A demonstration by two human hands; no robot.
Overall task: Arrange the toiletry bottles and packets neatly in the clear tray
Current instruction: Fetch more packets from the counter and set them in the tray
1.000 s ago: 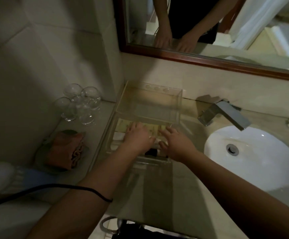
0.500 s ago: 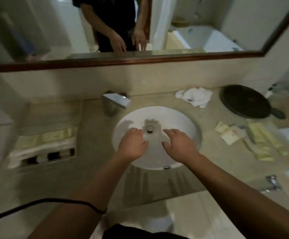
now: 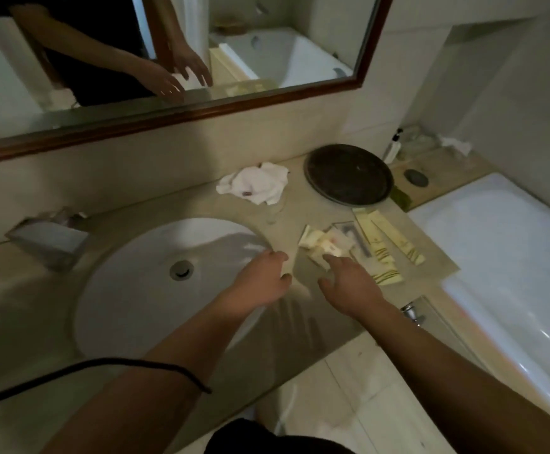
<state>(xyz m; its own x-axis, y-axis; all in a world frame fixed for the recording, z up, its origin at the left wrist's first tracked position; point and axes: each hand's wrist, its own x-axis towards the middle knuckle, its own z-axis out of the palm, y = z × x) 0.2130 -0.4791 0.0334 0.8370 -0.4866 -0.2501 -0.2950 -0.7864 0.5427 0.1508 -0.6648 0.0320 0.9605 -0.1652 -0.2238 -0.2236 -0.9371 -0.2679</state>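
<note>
Here our two hands hang palms down over the right end of the counter (image 3: 313, 211). Our left hand (image 3: 260, 276) sits above the right rim of the sink basin (image 3: 142, 306), fingers loosely bent and holding nothing that we can make out. A pale strip just beyond its knuckles is too blurred to call a held packet. Our right hand (image 3: 349, 280) lies just to its right with fingers spread, the forefinger tip at the near edge of a small heap of packets (image 3: 322, 244); we cannot tell whether it touches. We judge the spread is meant to gather several flat sachets in one scoop, with the left hand placed as a stop so nothing slides into the basin.

The packets overlap loosely, and to their right a few long pale tubes (image 3: 385, 253) lie flat, fanned toward the near right. Thin and slick as they look, they will likely need a fingertip worked under an edge.

The clear tray is not in view, so these things have yet to be carried to it. Farther off lie a crumpled white cloth (image 3: 254, 183) and a round dark dish (image 3: 349, 173). The bathtub (image 3: 513, 257) borders the counter on the right, and the tap (image 3: 50, 240) stands at the left.
</note>
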